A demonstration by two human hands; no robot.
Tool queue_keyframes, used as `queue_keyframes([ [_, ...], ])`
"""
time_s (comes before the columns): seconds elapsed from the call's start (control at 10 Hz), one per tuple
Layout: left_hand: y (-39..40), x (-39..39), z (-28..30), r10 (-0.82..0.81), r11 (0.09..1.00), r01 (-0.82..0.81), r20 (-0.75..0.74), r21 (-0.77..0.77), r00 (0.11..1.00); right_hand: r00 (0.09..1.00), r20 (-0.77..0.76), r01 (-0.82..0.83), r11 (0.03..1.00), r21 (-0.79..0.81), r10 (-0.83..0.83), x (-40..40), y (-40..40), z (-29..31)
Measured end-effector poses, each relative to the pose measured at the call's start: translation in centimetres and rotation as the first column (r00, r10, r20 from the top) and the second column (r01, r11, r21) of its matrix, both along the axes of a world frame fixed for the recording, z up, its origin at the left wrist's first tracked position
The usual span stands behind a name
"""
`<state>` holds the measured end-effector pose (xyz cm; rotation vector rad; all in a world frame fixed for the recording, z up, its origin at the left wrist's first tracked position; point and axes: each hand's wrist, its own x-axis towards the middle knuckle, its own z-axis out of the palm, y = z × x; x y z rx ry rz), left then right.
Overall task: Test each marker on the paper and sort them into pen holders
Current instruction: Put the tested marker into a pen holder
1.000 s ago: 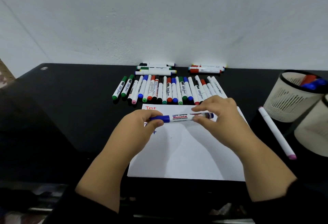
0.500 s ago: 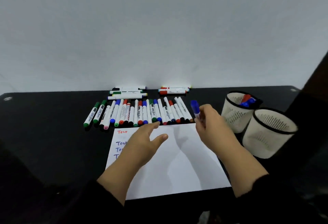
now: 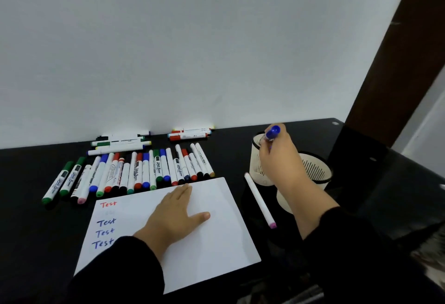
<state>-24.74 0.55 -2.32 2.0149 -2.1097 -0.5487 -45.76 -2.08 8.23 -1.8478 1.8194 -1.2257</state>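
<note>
Left hand (image 3: 177,217) rests flat, fingers straight, on the paper (image 3: 216,238); right hand (image 3: 279,156) grips the blue marker (image 3: 272,132) over the far pen holder (image 3: 257,159), where a careless release risks tipping it.

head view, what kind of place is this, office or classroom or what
Most likely a home or office desk set against a plain wall, though I can't be sure. A glossy black tabletop holds rows of whiteboard markers, a sheet of paper with "Test" written on it, and two mesh pen holders.
</note>
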Motion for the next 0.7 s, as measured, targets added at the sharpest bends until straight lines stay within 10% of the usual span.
queue_keyframes([
  [0.3, -0.2, 0.0, -1.0, 0.026, 0.999, -0.025, 0.013, -0.039, 1.000, 0.947, -0.312, 0.113, 0.986, 0.123, -0.070, -0.3, -3.5, 0.1],
  [0.7, -0.1, 0.0, -1.1, 0.032, 0.997, -0.033, -0.015, -0.063, 0.999, 0.949, -0.315, 0.089, 0.973, 0.214, -0.017, -0.8, -5.2, 0.0],
])
